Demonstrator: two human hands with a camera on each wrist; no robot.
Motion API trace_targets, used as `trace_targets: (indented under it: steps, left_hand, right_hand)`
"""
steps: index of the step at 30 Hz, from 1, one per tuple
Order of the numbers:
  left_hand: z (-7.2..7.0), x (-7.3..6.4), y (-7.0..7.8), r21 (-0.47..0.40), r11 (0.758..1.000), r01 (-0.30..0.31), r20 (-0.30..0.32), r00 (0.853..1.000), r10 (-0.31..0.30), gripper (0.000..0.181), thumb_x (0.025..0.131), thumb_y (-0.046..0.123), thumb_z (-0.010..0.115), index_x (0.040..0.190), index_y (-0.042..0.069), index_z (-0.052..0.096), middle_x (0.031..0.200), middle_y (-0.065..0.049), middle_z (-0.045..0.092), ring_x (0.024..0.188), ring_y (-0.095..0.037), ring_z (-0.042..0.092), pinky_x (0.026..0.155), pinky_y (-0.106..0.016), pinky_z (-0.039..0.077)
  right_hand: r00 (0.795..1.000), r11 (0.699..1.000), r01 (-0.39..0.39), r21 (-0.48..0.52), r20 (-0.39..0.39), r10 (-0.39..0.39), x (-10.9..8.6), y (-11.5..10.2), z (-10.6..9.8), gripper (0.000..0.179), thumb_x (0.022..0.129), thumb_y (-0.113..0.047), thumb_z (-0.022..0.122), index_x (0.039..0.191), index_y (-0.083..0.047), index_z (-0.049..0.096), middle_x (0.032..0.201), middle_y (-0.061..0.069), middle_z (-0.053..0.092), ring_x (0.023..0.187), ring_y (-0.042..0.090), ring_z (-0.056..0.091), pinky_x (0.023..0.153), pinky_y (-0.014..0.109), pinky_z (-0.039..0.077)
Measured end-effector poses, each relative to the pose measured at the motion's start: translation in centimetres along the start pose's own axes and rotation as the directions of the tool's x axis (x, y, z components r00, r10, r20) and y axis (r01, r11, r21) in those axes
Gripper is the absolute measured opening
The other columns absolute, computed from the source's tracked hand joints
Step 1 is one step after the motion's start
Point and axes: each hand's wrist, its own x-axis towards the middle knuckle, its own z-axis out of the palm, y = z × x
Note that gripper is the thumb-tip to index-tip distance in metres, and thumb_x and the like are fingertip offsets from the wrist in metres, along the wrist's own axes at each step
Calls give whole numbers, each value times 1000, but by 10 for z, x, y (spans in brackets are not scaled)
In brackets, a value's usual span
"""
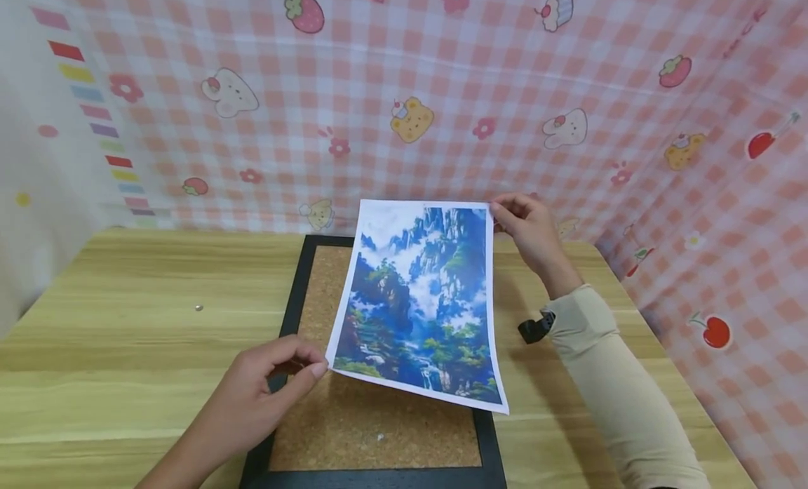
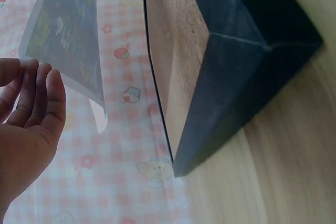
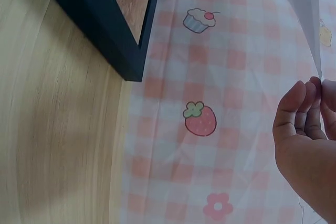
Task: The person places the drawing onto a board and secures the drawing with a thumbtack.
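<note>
A printed picture point(image 1: 416, 299) of blue mountains and green trees, on white-bordered paper, is held between both hands above a cork board point(image 1: 379, 436). My left hand point(image 1: 271, 384) pinches its near left corner between thumb and fingers. At the far right corner, my right hand point(image 1: 527, 229) pinches the sheet the same way. The paper bows a little, and its near right corner hangs free past the board's edge. A thick black frame point(image 2: 236, 77) surrounds the cork; the picture hides much of the board in the head view. In the right wrist view, the paper point(image 3: 307, 14) appears nearly edge-on.
A small silvery pin-like piece point(image 1: 198, 307) lies on the wood-grain table point(image 1: 139, 356) to the left. Another tiny pale bit point(image 1: 380, 437) sits on the cork near the front. Pink checked cloth point(image 1: 366, 75) covers the walls behind and to the right.
</note>
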Motion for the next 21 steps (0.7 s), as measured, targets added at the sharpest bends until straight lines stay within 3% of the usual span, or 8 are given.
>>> trace_targets:
  steps: [6,10,14,21]
  left_hand:
    - [-1,-6,-4,38,998,-43,-24,999,44,14,99,5,66,95,17,70,92,10,68,77,-11,61,68,-29,56]
    - [-4,-11,-4,60,998,-12,-38,999,15,13,100,7,66,96,18,71,90,12,67,77,-9,62,70,-30,57]
    - [-7,-15,-5,59,998,-21,-39,999,23,13,100,6,65,96,17,71,88,11,67,75,-11,61,68,-30,55]
    - [-10,-21,-5,57,998,35,-37,999,-33,11,101,11,64,97,20,70,87,11,67,72,-12,59,61,-29,50]
  right_hand:
    - [1000,1000,-2,1,30,2,0,-1,7,21,103,-15,62,111,4,66,93,5,63,80,17,63,76,30,57]
    - [998,1000,-31,-4,51,31,0,-3,14,25,103,-17,62,114,6,64,94,5,62,82,17,62,79,31,57]
    - [997,999,-49,3,59,49,1,-3,23,26,103,-16,63,115,7,64,94,5,63,84,17,63,82,33,57]
    - [996,1000,-24,10,81,23,4,-5,31,26,103,-14,62,115,9,63,93,5,64,84,17,63,84,38,57]
